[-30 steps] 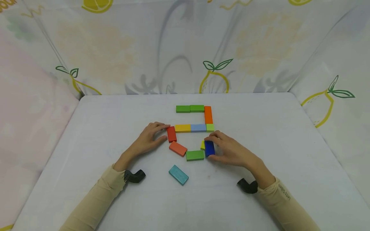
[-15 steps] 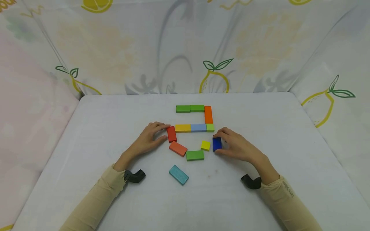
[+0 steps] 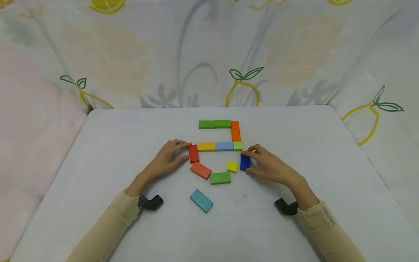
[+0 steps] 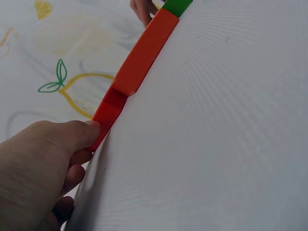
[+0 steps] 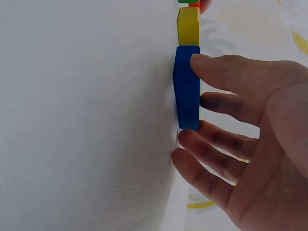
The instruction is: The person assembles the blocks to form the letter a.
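In the head view my left hand is at the left of a flat red block, index finger at its far end and thumb by its near left side. The left wrist view has that thumb on the red block. My right hand pinches a dark blue block lengthwise between thumb and fingers; the right wrist view shows the thumb on the blue block. A small yellow block lies just left of it. Below are a coral block and a green block, their corners meeting.
Farther back, two green blocks, an orange block and a row with a yellow-orange block, a light blue block and a lime block form an angular line. A teal block lies nearer on the white table.
My right hand has shifted the dark blue block right and slightly away, from beside the green block, uncovering the small yellow block. My left hand stays at the red block.
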A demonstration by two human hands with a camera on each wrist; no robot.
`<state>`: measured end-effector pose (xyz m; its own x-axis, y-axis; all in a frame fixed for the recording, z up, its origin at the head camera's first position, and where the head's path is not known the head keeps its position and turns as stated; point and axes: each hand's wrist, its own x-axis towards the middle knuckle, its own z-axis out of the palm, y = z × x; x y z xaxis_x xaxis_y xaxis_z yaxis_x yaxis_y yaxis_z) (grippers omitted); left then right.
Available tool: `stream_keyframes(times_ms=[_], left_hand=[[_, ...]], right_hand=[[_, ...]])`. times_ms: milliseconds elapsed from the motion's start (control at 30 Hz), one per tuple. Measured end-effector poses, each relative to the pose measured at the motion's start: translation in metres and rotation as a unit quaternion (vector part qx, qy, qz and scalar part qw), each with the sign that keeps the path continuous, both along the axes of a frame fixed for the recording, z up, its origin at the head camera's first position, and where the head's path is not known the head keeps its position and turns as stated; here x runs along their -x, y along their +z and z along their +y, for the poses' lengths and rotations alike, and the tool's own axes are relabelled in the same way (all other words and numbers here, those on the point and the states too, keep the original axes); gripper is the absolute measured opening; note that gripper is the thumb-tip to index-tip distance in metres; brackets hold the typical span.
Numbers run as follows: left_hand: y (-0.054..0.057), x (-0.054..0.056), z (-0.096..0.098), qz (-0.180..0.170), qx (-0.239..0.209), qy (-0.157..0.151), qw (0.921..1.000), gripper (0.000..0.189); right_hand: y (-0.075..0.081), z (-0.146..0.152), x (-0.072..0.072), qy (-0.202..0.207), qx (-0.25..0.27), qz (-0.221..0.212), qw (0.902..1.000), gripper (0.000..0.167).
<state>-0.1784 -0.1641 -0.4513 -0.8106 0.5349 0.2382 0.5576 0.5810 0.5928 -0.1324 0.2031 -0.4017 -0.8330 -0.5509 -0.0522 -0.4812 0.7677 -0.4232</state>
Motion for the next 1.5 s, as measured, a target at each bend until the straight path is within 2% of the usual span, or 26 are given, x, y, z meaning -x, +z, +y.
stream_keyframes(times_ms=[367, 633, 1033, 1333, 1500], left_hand=[[-0.001, -0.002, 0.000, -0.005, 0.001, 0.003, 1.0000, 0.047], [-0.002, -0.002, 0.000, 0.001, -0.007, -0.001, 1.0000, 0.046], [-0.002, 0.000, 0.000, 0.003, -0.009, -0.005, 0.9999, 0.045], [-0.002, 0.001, 0.000, -0.001, -0.010, -0.006, 0.9999, 0.046], [-0.003, 0.001, 0.000, -0.001, -0.008, -0.006, 1.0000, 0.046]], right_hand=[[-0.002, -0.002, 0.000, -0.006, -0.011, 0.018, 0.9998, 0.052], [-0.004, -0.001, 0.000, -0.032, -0.002, 0.035, 0.9988, 0.051], [-0.005, -0.005, 0.001, -0.050, -0.001, 0.057, 0.9971, 0.048], [-0.008, -0.011, -0.003, -0.087, -0.012, 0.093, 0.9918, 0.047], [-0.008, -0.014, -0.004, -0.105, -0.006, 0.092, 0.9902, 0.048]])
